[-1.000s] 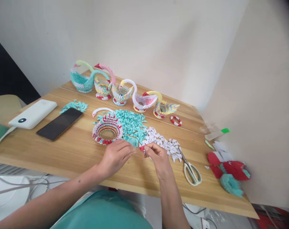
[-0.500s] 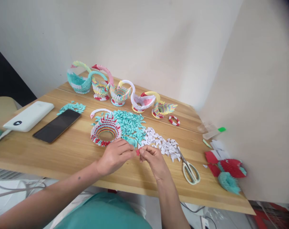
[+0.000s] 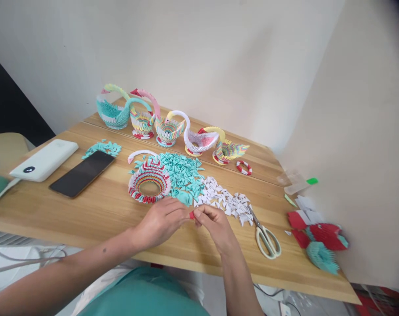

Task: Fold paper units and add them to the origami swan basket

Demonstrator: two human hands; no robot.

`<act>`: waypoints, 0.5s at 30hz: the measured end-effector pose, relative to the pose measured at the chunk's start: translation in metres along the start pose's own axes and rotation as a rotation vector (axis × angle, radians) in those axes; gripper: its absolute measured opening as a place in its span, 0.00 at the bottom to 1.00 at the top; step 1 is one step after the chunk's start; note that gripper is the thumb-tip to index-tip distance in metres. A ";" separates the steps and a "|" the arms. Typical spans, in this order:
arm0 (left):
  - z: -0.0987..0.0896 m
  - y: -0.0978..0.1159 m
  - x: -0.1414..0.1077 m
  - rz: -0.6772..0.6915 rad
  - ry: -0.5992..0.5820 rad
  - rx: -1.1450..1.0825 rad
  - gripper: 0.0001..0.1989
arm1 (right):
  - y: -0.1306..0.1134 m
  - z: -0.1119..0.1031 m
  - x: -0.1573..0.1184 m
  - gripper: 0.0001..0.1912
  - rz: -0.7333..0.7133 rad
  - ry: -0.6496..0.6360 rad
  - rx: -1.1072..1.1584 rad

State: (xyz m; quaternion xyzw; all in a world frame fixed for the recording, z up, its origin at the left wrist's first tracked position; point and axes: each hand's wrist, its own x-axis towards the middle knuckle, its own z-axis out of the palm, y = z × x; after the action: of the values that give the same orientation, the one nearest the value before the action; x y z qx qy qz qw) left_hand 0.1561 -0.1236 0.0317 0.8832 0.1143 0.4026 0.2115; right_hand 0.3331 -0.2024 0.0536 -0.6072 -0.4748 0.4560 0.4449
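A small red paper piece (image 3: 192,215) is pinched between my two hands above the table's front part. My left hand (image 3: 165,219) has its fingers bent together at the piece's left side. From the right, my right hand (image 3: 214,224) grips it with thumb and forefinger. Just behind my left hand sits a round red, white and blue folded-paper basket (image 3: 149,186). Teal folded pieces (image 3: 183,173) lie beside the basket, and white folded pieces (image 3: 224,197) are spread behind my right hand.
Several paper swans (image 3: 168,129) line the table's back. Scissors (image 3: 268,242) lie right of my right hand. A phone (image 3: 82,173) and a white power bank (image 3: 44,160) are at left. Red and teal paper (image 3: 324,237) lies at the right edge, near a red-white ring (image 3: 244,167).
The whole view has shifted slightly, so the table's things appear a little further right. Both hands still hold the red piece, and less of it shows between the fingers.
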 end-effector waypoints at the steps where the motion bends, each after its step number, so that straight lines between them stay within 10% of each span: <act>1: 0.001 0.003 -0.001 -0.095 0.007 -0.062 0.09 | 0.000 0.000 -0.001 0.16 -0.021 -0.007 -0.028; 7: 0.004 0.019 -0.001 -0.626 -0.018 -0.370 0.06 | 0.001 0.002 -0.003 0.15 -0.133 -0.023 -0.220; 15: 0.017 0.012 -0.006 -0.862 -0.058 -0.595 0.13 | 0.011 0.000 0.000 0.15 -0.106 -0.051 -0.217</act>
State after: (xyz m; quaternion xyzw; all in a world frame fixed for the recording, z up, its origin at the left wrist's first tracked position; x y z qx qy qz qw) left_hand 0.1655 -0.1410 0.0237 0.6684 0.3422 0.2692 0.6030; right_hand 0.3352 -0.2039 0.0432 -0.6141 -0.5640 0.3931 0.3877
